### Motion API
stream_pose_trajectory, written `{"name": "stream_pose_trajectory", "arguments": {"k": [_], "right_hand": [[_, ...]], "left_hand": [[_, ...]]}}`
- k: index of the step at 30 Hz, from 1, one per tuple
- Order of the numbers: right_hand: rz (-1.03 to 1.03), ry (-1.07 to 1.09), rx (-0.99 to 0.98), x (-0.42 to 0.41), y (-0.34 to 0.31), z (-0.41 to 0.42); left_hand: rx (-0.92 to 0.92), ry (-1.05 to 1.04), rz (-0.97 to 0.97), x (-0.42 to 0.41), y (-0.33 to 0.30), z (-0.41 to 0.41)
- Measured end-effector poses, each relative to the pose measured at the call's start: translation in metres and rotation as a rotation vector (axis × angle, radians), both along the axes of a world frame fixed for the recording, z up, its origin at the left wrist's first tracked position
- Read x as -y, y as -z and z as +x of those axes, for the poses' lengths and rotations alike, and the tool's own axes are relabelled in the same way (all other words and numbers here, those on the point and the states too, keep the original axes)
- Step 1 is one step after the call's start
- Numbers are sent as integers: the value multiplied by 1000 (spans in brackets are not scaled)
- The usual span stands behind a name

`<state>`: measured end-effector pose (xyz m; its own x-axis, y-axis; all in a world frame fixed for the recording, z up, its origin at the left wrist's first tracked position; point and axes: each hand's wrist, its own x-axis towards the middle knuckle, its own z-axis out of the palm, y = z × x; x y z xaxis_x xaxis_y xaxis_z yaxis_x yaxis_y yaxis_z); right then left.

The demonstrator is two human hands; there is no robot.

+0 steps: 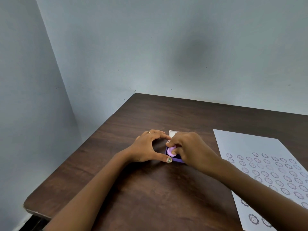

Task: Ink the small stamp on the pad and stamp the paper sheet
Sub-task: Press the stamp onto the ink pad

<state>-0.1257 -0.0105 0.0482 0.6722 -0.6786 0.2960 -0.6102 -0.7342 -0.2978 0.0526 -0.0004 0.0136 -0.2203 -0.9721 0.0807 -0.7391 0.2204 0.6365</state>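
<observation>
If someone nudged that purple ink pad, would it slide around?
Probably. The ink pad looks small and light, and the table looks smooth. The left hand braces its edges while the right hand presses the stamp in, which suggests it shifts easily.

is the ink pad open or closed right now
Open. The ink pad shows its purple tray with the small stamp pressed into it by the right hand; a white lid-like piece sits behind.

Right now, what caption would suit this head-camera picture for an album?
Right hand presses small stamp onto purple ink pad, left hand steadying it, beside stamped paper sheet.
</observation>
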Motion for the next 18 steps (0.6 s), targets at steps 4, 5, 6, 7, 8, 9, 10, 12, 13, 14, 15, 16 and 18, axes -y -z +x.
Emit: {"name": "stream_pose_trajectory", "arguments": {"k": [4,5,6,7,8,9,10,12,13,14,15,16,18], "right_hand": [[-79,-37,-58,-9,12,-2],[-64,-18,-34,-7,12,-2],[-23,15,8,-4,9,-1],[31,51,56,0,6,-1],[84,81,101,3,2,-2],[125,100,133,6,-1,-2],[146,103,146,7,-1,-3],[104,79,110,3,1,-3],[47,54,67,-1,3,-3],[-6,18,26,-5,6,-2],[-40,-18,-14,-7,8,-3],[-54,-39,-41,-6,8,-3],[-17,-26,-20,1,6,-4]], "left_hand": [[-2,6,-4,-1,-1,-1],[-3,3,-3,-1,-1,-1],[-4,-3,-1,-1,-1,-1],[-2,-9,-1,-1,-1,-1],[3,-12,0,-1,0,-1],[6,-11,0,-1,0,-1],[7,-10,1,-1,0,0],[5,-11,2,-1,0,0],[3,-10,3,-1,0,-1],[1,-6,5,-2,-1,-1],[1,-1,8,-2,-1,-1],[1,3,8,-2,-1,-1],[-3,-4,8,-1,0,-1]]}}
